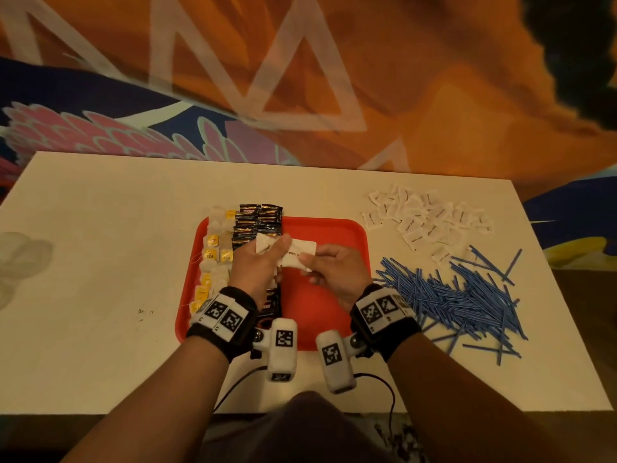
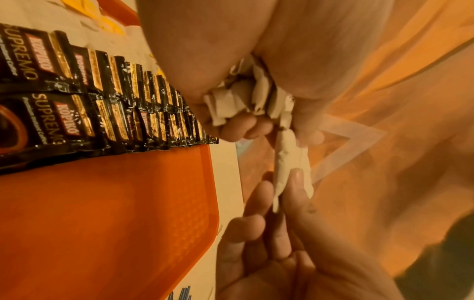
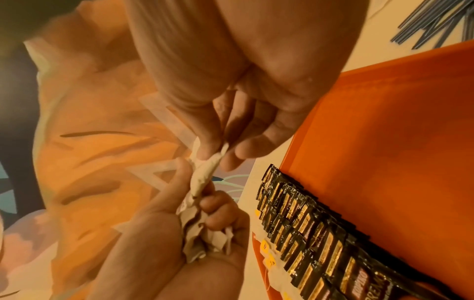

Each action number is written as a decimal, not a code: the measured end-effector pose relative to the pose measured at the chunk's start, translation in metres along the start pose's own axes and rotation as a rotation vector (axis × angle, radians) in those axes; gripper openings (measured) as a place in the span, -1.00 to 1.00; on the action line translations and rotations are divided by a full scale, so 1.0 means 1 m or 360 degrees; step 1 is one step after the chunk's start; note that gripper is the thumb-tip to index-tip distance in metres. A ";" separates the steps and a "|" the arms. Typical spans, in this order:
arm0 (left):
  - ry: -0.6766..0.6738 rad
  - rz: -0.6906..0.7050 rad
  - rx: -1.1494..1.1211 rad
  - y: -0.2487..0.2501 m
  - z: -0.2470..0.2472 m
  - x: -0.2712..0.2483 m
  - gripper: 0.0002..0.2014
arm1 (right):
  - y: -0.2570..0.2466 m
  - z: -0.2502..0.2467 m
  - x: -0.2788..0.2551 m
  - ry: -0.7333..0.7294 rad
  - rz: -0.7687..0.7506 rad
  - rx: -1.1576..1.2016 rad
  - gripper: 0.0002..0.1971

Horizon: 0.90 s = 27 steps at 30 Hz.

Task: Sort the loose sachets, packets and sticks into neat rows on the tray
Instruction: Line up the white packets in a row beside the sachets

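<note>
Head view is showing both hands meeting above the middle of a red tray (image 1: 334, 228) that is sitting on a white table (image 1: 100, 245). The left hand (image 1: 257, 265) is curling its fingers around a bunch of white sachets (image 1: 267, 243), and the left wrist view is showing that bunch (image 2: 243, 99) crumpling inside the closed fist. The right hand (image 1: 337, 272) is pinching one white sachet (image 1: 302, 253) between thumb and fingertips, with its other end reaching into the left hand's bunch; in the right wrist view this sachet (image 3: 205, 174) is stretching between the two hands. Along the left side of the tray, tea bags (image 1: 213, 248) with yellow tags are lying in a column, and just to their right dark coffee packets (image 1: 258, 222) are lying overlapped in neat rows, partly hidden under the left hand; the left wrist view is showing these packets (image 2: 77, 101) running toward the far rim. The right part of the tray is showing bare red plastic. In the upper right of the frame a loose heap of white sachets (image 1: 430, 218) is lying on the table, and below it, near the tray's right edge, a scattered pile of blue sticks (image 1: 460, 299) is lying criss-crossed.
</note>
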<state>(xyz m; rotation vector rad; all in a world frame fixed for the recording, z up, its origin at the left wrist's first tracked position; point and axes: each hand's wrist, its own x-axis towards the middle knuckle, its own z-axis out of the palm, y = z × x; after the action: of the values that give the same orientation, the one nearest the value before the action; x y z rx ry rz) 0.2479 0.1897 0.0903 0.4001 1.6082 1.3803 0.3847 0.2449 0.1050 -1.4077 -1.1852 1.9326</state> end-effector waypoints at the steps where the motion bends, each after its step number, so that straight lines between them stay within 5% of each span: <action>1: 0.0017 0.0012 0.0013 0.000 0.000 0.002 -0.78 | 0.001 0.000 0.001 0.0010 -0.0011 -0.0011 -0.86; 6: 0.0108 0.0100 0.0162 0.003 0.005 0.014 -0.70 | 0.007 -0.002 0.013 0.0065 -0.0032 -0.0045 -0.89; 15: 0.0062 -0.0362 -0.0124 0.005 -0.027 0.045 -0.69 | 0.020 -0.030 0.099 0.0345 0.0061 -0.0587 -0.78; 27: 0.0191 -0.0368 -0.0063 -0.009 -0.068 0.058 -0.71 | 0.023 -0.001 0.187 0.0347 0.0198 -0.1074 -0.67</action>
<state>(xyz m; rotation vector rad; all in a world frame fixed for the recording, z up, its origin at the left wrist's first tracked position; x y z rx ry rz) 0.1667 0.1907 0.0515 0.1047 1.6641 1.2763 0.3198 0.3775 -0.0115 -2.0018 -1.7644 1.4465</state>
